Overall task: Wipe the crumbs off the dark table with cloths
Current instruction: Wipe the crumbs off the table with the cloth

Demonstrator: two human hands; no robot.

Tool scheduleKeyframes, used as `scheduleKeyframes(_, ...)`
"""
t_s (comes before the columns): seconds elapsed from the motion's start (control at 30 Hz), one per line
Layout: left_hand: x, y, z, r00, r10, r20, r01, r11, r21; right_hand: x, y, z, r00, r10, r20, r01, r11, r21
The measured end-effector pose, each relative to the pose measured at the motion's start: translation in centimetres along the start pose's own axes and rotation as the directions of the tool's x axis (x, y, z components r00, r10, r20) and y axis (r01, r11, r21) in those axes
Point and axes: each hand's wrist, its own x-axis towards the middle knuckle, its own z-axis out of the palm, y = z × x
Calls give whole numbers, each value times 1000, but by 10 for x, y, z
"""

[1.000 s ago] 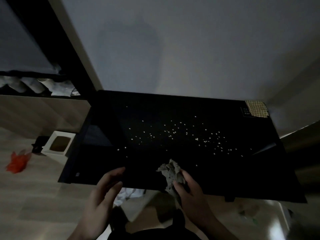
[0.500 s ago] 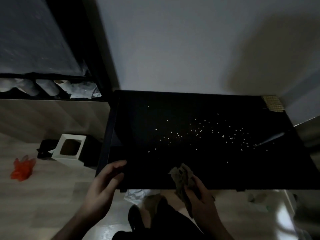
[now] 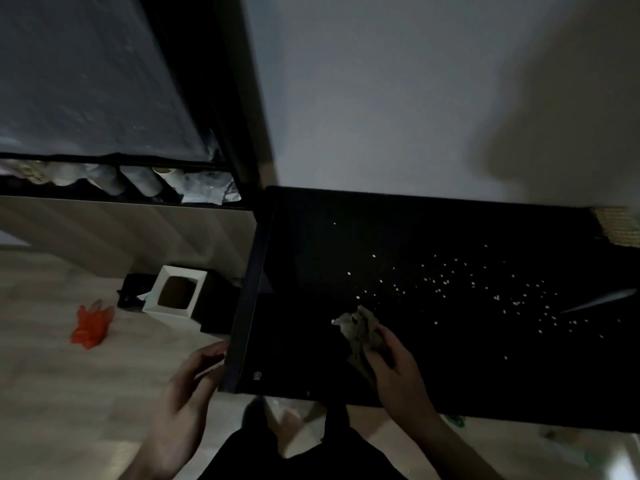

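Observation:
The dark table (image 3: 311, 244) fills the right half of the head view, standing against a pale wall. Pale crumbs (image 3: 446, 289) lie scattered across its middle and right. My right hand (image 3: 398, 372) rests on the table near the front edge, shut on a crumpled grey cloth (image 3: 360, 325) that touches the surface just left of the crumbs. My left hand (image 3: 187, 393) hovers at the table's front left corner, fingers apart and curved, holding nothing.
A woven beige mat (image 3: 620, 226) sits at the table's far right corner. On the wood floor to the left are a white box with a dark inside (image 3: 176, 292) and an orange bag (image 3: 90, 325). A dark shelf (image 3: 114, 181) with rolled items stands at left.
The view has swung left, so the table sits further right in frame. My right hand has pushed the cloth further onto the table, toward the crumbs. My left hand stays by the front left corner.

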Motion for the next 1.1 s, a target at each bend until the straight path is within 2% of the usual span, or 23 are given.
scheduleKeyframes(0.2,57,-29,-46,997,-60,42,59,998,19,24,-1,45,997,45,-58,-46,999,-16)
scheduleKeyframes(0.43,169,-86,-117,977,-147,155,128,984,123,55,3,135,963,95,-251,-97,995,4)
scheduleKeyframes(0.6,258,-163,-142,929,-313,196,267,936,230,103,7,195,960,30,-277,-53,996,-76)
scheduleKeyframes(0.7,309,-225,-146,888,-426,174,345,866,362,145,13,220,953,-7,-303,-37,990,-138)
scheduleKeyframes(0.83,373,-311,-136,847,-506,160,374,783,497,207,25,237,933,-122,-339,39,969,-242)
scheduleKeyframes(0.9,401,-352,-127,823,-546,159,389,744,543,233,36,240,909,-207,-361,76,936,-343)
scheduleKeyframes(0.97,425,-391,-116,802,-578,152,413,720,558,260,52,243,910,-258,-326,84,882,-464)
scheduleKeyframes(1.1,456,-434,-92,812,-577,89,449,714,538,295,80,253,897,-387,-212,109,660,-743)
